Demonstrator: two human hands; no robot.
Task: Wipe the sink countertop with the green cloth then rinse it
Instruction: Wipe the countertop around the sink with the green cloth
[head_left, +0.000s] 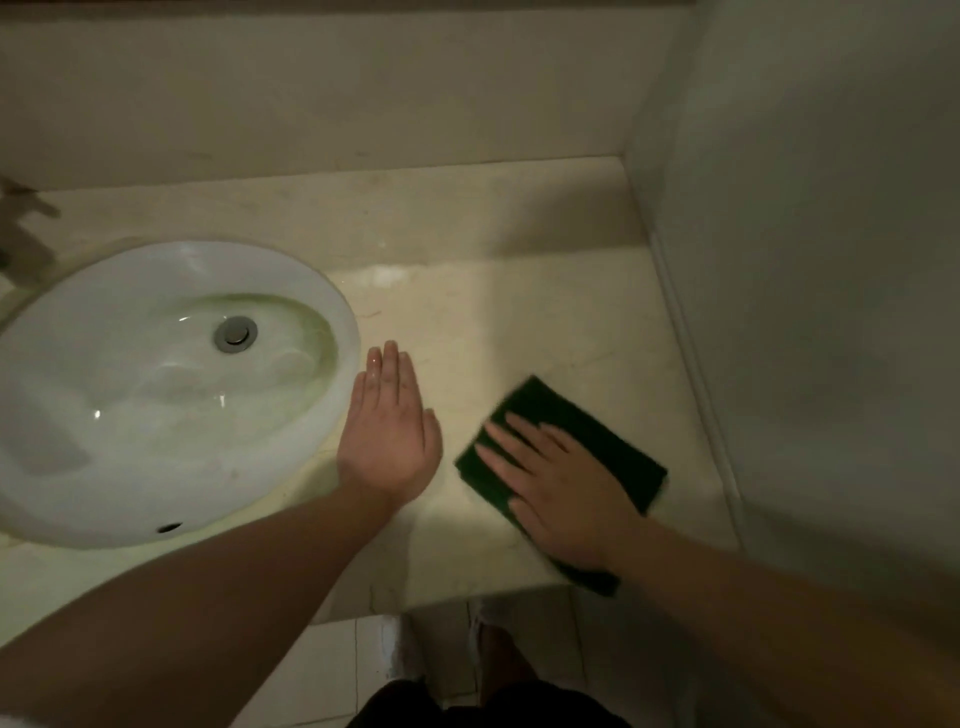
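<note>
A dark green cloth (613, 441) lies flat on the beige stone countertop (519, 322), near its front edge and to the right of the sink. My right hand (558, 486) presses flat on the cloth with fingers spread, covering its near half. My left hand (387, 431) rests flat on the bare countertop just right of the white oval sink (332, 312), fingers together, holding nothing. The basin holds shallow water around a metal drain (235, 334).
A metal tap (23, 234) stands at the far left behind the sink. A wall runs along the back, and a pale side wall (805, 312) bounds the countertop on the right. Below the front edge lie floor tiles and my legs.
</note>
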